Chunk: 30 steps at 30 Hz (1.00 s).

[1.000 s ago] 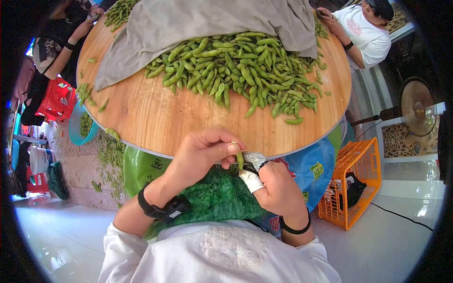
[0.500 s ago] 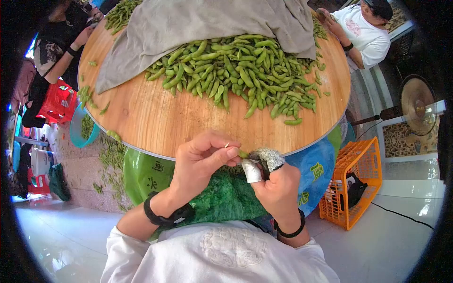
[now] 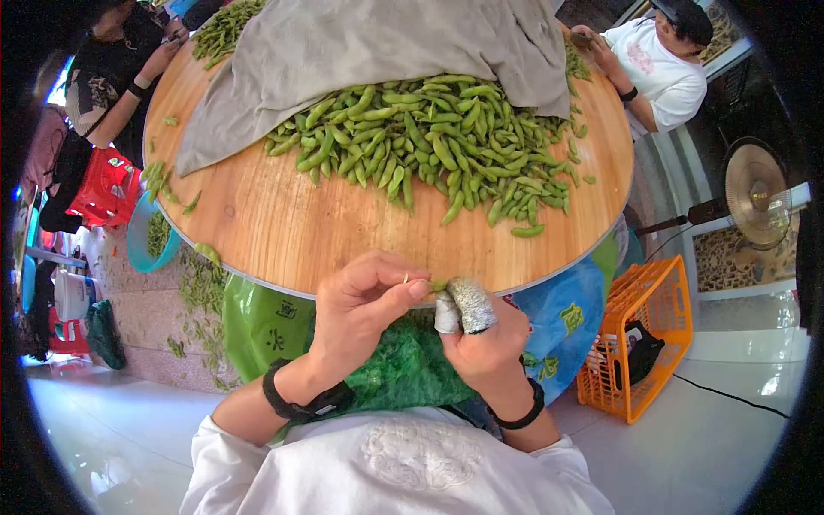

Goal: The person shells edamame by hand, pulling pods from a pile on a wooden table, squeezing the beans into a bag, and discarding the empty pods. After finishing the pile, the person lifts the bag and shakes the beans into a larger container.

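A green edamame pod (image 3: pixel 439 286) is held between my two hands just off the table's near edge. My left hand (image 3: pixel 365 300) is closed, thumb and index finger pinching at the pod's left end; a tiny pale bit (image 3: pixel 406 278) sticks up by its fingertips. Closed on the other end is my right hand (image 3: pixel 489 339), with a white cover (image 3: pixel 446 315) on the thumb and a speckled grey cover (image 3: pixel 471 305) on the index finger. My fingers hide most of this pod. Beyond them lies a big heap of edamame pods (image 3: pixel 412 137) on the round wooden table (image 3: pixel 275 223).
A grey cloth (image 3: pixel 369 43) covers the heap's back. Green netting (image 3: pixel 403 360) hangs below the table edge. An orange crate (image 3: pixel 635 343) and a fan (image 3: pixel 755 193) stand right, a turquoise basin (image 3: pixel 142 245) left. Two people (image 3: pixel 669 64) (image 3: pixel 112 77) sit across the table.
My right index finger has curled down over the pod beside the thumb. Both hands have shifted slightly, the right one to the left. The view has tilted a little.
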Available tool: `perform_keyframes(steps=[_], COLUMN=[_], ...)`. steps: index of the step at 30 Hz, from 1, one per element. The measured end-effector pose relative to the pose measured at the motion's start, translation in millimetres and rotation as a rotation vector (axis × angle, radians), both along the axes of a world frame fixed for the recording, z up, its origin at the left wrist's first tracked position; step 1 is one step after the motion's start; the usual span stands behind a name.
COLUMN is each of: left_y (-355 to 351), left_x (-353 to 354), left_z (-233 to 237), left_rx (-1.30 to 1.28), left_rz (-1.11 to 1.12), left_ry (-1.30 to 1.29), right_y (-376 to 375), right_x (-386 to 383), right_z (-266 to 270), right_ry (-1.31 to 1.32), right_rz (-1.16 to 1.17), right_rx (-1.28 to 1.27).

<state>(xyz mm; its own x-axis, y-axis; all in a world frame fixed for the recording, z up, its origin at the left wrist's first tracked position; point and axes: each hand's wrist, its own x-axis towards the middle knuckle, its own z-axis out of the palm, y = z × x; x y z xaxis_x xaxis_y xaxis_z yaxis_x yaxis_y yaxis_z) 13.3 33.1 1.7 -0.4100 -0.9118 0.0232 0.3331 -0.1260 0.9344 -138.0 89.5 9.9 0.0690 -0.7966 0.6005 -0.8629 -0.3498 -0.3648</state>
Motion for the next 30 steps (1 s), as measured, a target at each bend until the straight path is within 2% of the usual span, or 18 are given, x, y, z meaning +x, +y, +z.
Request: perform_keyframes(steps=[7, 9, 10, 12, 14, 16, 17, 19, 20, 22, 23, 26, 27, 30], left_y=[-3.9, -10.3, -11.3, -10.8, -12.7, -15.4, -16.7, -24.8, -30.6, -44.7, -49.7, -50.7, -54.0, -59.0], left_x=[-0.4, 6.3, 6.7, 7.1, 4.8, 1.4, 5.4, 16.0, 20.7, 28.4, 27.7, 17.4, 15.3, 14.4], left_z=[3.0, 8.1, 13.4, 22.7, 16.6, 7.0, 8.5, 22.2, 21.3, 20.2, 24.8, 10.4, 8.1, 12.3], left_rx=[0.251, 0.298, 0.301, 0.283, 0.299, 0.266, 0.266, 0.064, 0.068, -0.791, -0.978, -1.124, -1.065, -1.142], left_rz=[0.028, -0.117, -0.116, -0.359, -0.348, -0.257, -0.251, -0.207, -0.205, -0.029, -0.128, -0.216, -0.319, -0.378], left_ry=[0.044, -0.21, -0.21, -0.341, -0.29, -0.136, -0.139, -0.621, -0.632, -0.741, -0.792, -0.93, -0.874, -0.961], right_y=[-7.5, -7.9, -11.1, -16.3, -12.6, -12.9, -12.5, -11.3, -9.7, -6.6, -7.3, -8.8, -7.8, -2.5], right_x=[-3.3, -10.3, -15.0, -23.1, -20.3, -12.4, -12.1, -12.5, -13.0, -13.4, -11.0, -9.3, -9.6, -10.0], right_z=[-8.1, -7.5, -5.1, 2.8, 9.3, 10.5, 7.7, -1.4, -2.4, -1.5, 2.1, 3.5, 4.4, 5.9], right_ry=[0.029, 0.137, 0.136, 0.181, 0.183, 0.003, -0.001, -0.387, -0.397, -0.482, -0.513, -0.555, -0.558, -0.595], right_rz=[0.074, 0.092, 0.094, 0.178, 0.223, 0.011, 0.017, -0.137, -0.133, -0.145, -0.142, -0.15, -0.148, -0.113], right_rx=[-0.034, -0.001, 0.002, -0.074, -0.012, 0.145, 0.144, 0.256, 0.26, 0.353, 0.378, 0.423, 0.422, 0.466])
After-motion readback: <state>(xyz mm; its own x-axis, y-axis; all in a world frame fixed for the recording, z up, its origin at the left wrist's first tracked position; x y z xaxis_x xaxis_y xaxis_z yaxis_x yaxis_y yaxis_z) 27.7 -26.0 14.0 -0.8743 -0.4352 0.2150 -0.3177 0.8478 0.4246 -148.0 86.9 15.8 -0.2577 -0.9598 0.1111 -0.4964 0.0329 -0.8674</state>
